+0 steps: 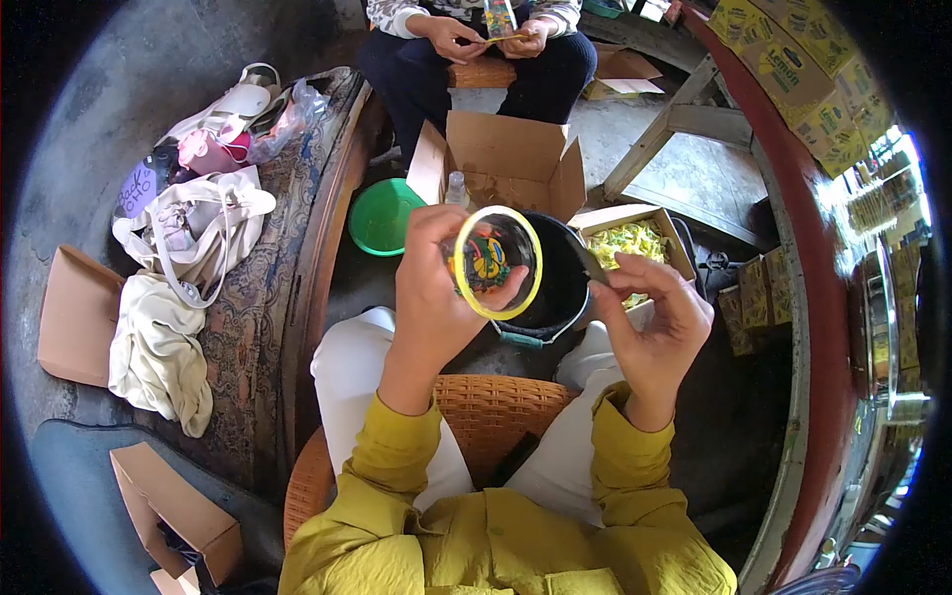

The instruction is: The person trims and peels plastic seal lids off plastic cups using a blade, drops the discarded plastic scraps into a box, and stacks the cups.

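My left hand (433, 288) is wrapped round a clear plastic cup (493, 220) with a yellow rim. The cup's mouth faces up toward me, and a colourful print shows through it. To its right, my right hand (654, 327) pinches a thin, dark, flat piece (592, 264) that looks like a small blade, held apart from the cup. Under both hands stands a black bucket (555, 307) with a wire handle and a teal grip. Beyond my right hand is a cardboard box of yellow strips (627, 238).
A person (466, 40) sits opposite, a printed cup and a yellow strip in their hands. An open cardboard box (506, 144) and a green basin (385, 218) lie between us. Bags (198, 228) rest on a carved wooden bench at left; a red-edged table (783, 198) stands right.
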{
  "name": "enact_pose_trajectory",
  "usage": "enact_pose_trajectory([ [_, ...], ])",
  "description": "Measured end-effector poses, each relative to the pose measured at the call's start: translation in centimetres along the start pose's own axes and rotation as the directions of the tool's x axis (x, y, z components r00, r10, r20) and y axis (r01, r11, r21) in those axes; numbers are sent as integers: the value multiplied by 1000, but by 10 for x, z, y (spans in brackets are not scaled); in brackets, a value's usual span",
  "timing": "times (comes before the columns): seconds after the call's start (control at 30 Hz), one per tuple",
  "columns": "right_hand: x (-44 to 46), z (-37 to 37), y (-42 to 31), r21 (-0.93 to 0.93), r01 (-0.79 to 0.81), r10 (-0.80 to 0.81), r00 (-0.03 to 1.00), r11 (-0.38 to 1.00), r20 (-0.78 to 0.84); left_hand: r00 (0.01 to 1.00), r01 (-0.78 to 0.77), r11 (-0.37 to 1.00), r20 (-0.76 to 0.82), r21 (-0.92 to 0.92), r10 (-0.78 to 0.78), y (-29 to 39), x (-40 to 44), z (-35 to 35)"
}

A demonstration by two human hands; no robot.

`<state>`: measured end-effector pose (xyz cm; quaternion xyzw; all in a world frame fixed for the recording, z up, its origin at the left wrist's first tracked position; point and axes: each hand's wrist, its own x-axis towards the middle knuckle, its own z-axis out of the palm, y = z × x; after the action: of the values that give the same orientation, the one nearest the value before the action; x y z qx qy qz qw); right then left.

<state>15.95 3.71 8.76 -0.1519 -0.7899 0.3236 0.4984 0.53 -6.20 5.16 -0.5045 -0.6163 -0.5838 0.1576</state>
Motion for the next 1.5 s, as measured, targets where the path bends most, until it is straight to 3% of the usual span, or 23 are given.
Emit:
enact_pose_trajectory([
  [0.17,-7,9,-11,246,-142,107,983,959,147,998,10,994,69,-110,-2,0,-3,6],
  [0.4,-7,17,-7,199,-163,126,974,966,187,985,-39,994,164,-103,56,3,-3,4],
  [0.5,-6,16,-4,167,-208,181,969,964,166,985,-37,995,164,-95,52,3,-3,5],
  [0.63,1,5,14,174,-106,112,993,979,-23,994,8,996,109,-84,1,-7,-1,2],
  [0.67,4,-1,20,207,-141,162,983,968,-90,996,31,996,86,-87,-23,-11,-1,-2],
  [0.7,6,-9,33,193,-156,182,975,969,-130,980,176,982,106,-68,-168,-15,-2,-8],
  [0.73,7,-16,46,150,-265,290,941,952,-176,972,231,969,71,-84,-226,-23,-3,-13],
  [0.77,7,-22,67,243,-296,344,920,924,-188,958,286,953,37,-101,-283,-33,-5,-17],
  [0.83,3,-31,112,426,-340,454,868,838,-200,968,246,967,-23,-70,-248,-46,-7,-27],
  [0.93,-10,-36,161,475,-480,621,759,737,-197,949,274,951,-121,-145,-291,-49,-6,-32],
  [0.97,-15,-30,175,356,-533,627,741,767,-240,939,287,945,-151,-156,-310,-50,-6,-32],
  [1.1,-45,16,239,353,-625,654,755,696,49,955,276,953,-79,-129,-287,-62,-16,-30],
  [1.17,-59,52,256,141,-749,720,661,647,213,912,383,906,-85,-178,-402,-72,-21,-32],
  [1.23,-91,88,301,13,-741,708,647,672,283,866,451,859,-112,-243,-487,-80,-23,-33],
  [1.3,-109,111,308,-298,-625,692,639,722,336,828,469,821,-161,-325,-537,-81,-22,-33],
  [1.43,-165,142,363,-440,-590,736,565,677,374,732,560,744,-204,-365,-651,-82,-23,-30],
  [1.5,-181,153,376,-518,-633,818,459,575,347,742,569,758,-198,-320,-641,-89,-27,-26],
])
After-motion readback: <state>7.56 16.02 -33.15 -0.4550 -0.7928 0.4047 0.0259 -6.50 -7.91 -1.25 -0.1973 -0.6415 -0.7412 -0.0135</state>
